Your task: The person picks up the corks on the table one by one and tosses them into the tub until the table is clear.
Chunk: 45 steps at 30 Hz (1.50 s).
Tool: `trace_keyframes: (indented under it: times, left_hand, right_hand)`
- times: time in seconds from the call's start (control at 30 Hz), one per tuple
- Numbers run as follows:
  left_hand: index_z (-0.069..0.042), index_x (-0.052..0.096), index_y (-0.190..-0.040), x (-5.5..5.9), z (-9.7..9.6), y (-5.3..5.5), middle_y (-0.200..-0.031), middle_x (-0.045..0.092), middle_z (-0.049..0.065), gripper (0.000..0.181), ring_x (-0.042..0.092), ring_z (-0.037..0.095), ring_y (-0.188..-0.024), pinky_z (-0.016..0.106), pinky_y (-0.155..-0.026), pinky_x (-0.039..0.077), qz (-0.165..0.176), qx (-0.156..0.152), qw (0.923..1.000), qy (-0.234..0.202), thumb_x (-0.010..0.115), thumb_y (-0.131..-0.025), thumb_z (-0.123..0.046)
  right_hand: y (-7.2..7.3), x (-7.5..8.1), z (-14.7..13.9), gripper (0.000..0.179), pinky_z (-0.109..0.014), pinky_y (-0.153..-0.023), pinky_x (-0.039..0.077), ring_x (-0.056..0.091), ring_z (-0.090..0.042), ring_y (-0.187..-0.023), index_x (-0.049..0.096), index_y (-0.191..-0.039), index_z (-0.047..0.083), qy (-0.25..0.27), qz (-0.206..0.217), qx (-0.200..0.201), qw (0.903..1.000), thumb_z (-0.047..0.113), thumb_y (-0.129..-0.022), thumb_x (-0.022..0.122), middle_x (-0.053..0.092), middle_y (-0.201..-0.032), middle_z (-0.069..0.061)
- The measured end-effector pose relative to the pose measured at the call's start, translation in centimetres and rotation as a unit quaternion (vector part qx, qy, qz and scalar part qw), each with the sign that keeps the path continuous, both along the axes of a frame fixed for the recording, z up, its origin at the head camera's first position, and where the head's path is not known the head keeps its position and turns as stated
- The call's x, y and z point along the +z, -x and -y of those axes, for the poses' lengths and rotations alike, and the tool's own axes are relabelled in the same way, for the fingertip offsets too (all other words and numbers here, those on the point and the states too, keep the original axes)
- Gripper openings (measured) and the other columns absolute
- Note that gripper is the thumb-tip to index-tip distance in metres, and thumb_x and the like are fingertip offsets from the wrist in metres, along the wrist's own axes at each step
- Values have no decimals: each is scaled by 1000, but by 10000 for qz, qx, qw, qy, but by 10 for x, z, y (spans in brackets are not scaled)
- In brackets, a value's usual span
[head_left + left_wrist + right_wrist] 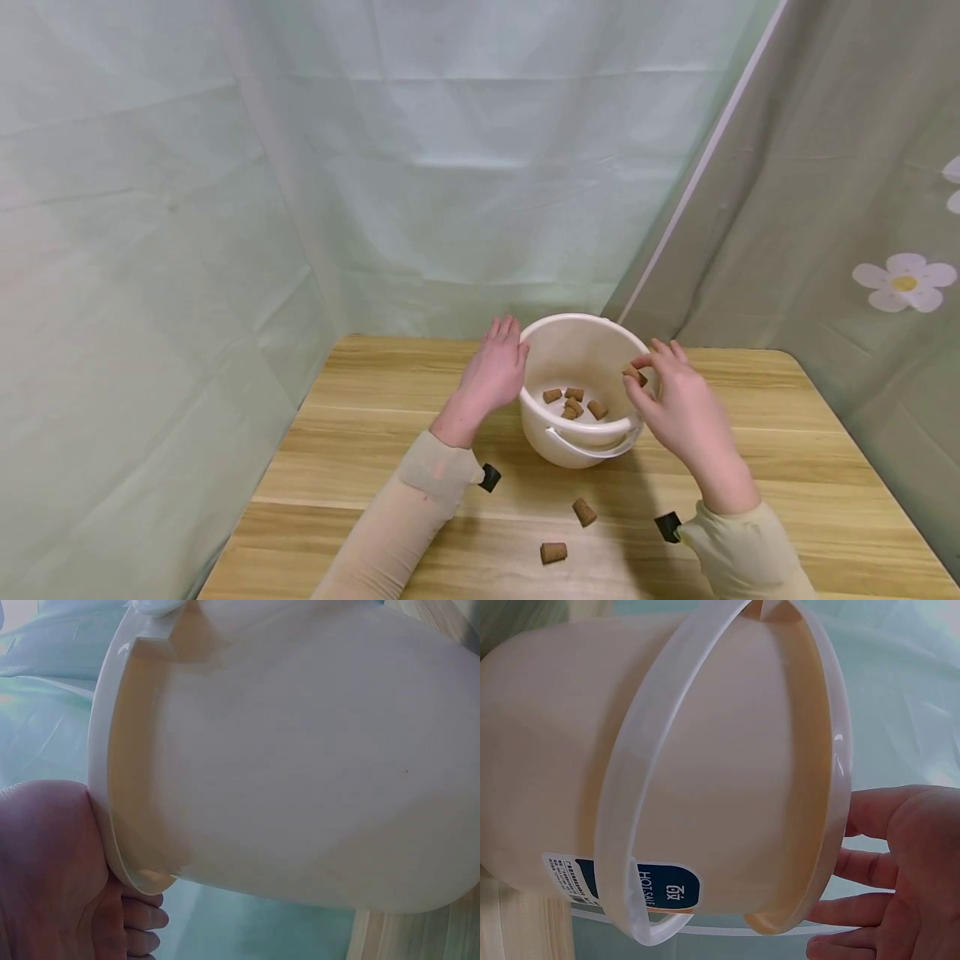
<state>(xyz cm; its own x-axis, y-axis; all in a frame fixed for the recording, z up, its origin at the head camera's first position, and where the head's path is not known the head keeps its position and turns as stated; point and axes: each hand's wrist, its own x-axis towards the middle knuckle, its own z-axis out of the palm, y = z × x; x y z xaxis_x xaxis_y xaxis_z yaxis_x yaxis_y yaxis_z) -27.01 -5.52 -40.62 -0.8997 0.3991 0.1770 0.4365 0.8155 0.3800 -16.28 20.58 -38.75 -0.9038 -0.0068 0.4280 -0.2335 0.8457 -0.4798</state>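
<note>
A white bucket (540, 429) stands upright on the wooden table. Brown corks, several of them, lie on its floor, one cork (597, 409) toward the right. My right hand (686, 408) is at the bucket's right rim and pinches another cork (634, 375) between thumb and index finger, over the opening. In the right wrist view that cork is hidden behind the rim. On the opposite side, my left hand (491, 371) rests against the rim with its fingers extended; the left wrist view has the hand (56, 870) right at the rim's edge.
Two corks lie on the table in front of the bucket, an upper cork (584, 512) and a lower cork (553, 552). The bucket's handle (592, 452) hangs down at the front. Pale curtains (480, 183) surround the table (360, 417) at the back and sides.
</note>
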Motion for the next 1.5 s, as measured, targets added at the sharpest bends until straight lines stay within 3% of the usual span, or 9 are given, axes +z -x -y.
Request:
trace_keyframes:
  times: [0.83,1.0,1.5]
  left_hand:
    - [9,30,-163,1,-1,-1,-172,24,24,59,16,38,-162,45,-132,13,36,14,10000,1,31,-119,-29]
    - [10,31,-163,0,-1,-3,-171,26,26,58,18,39,-162,45,-132,14,4,-20,10000,-48,32,-119,-28]
    - [9,29,-164,-1,0,-3,-173,24,23,59,15,37,-162,44,-132,12,101,25,9999,-74,30,-119,-30]
  right_hand:
    - [15,3,5,24,-79,-113,34,33,-56,-151,74,-117,6,-77,401,-4,9992,26,-104,71,46,-158,-34]
    - [14,2,7,29,-80,-111,35,34,-55,-152,74,-122,5,-49,395,-41,9992,28,-104,71,46,-159,-33]
    - [12,-4,6,25,-81,-107,39,36,-56,-150,76,-118,6,-35,240,-67,9997,26,-104,70,48,-158,-32]
